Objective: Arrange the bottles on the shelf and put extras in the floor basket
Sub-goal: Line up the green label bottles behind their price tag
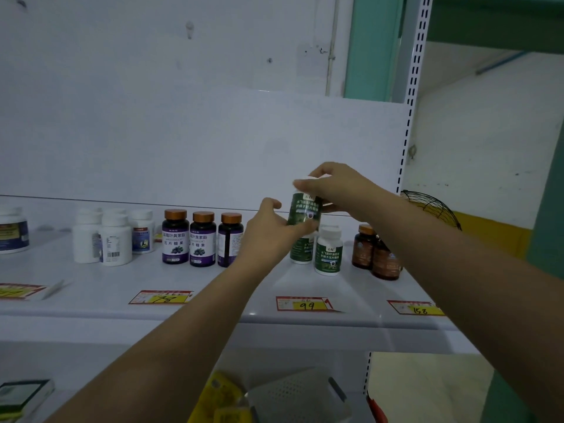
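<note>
A green-labelled bottle with a white cap is held above the white shelf. My right hand grips its cap from above, and my left hand holds its lower side. Under it stand two more green bottles. Three purple bottles with copper caps stand in a row to the left, several white bottles further left, and two brown bottles at the right. The floor basket is not in view.
Price tags lie along the shelf's front edge, reading 78, 99 and 158. A black wire fan-shaped object sits beyond the shelf upright. Below are yellow packets, a white perforated panel and a dark box.
</note>
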Motion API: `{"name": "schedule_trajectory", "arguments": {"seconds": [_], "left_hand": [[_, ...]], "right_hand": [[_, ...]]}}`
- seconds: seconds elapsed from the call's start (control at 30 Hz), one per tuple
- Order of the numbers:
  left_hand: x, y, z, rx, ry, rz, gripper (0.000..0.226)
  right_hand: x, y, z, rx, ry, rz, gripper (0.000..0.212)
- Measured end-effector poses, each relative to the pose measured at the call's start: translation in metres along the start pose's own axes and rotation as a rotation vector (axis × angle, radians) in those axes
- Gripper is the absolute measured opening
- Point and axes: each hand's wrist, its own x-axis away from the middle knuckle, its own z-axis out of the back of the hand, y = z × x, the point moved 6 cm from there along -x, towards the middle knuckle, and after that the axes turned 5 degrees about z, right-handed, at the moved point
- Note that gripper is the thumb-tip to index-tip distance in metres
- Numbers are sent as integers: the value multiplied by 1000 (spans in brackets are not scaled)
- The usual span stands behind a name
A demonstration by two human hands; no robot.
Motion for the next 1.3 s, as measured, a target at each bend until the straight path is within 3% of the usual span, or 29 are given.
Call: {"name": "schedule_trajectory", "arguments": {"seconds": [0.13, 0.23, 0.37, 0.77, 1.13, 1.3], "left_hand": [[0, -20, -2, -300, 43, -29, 87], [5, -40, -3, -629, -1, -30, 72], [11, -60, -4, -808, -87, -48, 58], [7, -77, -16, -922, -236, -4, 49], [5, -85, -17, -889, -253, 50, 48], [1, -90, -18, -882, -262, 49, 45]], "right_hand": [[-3, -9, -8, 17, 29, 134, 28], [-8, -12, -16, 55, 42, 186, 30], [-15, -6, -30, 156, 37, 229, 31], [-47, 48, -75, 504, 12, 141, 36], [-47, 71, -84, 689, 63, 80, 45], [-49, 59, -84, 828, -27, 106, 49]]}}
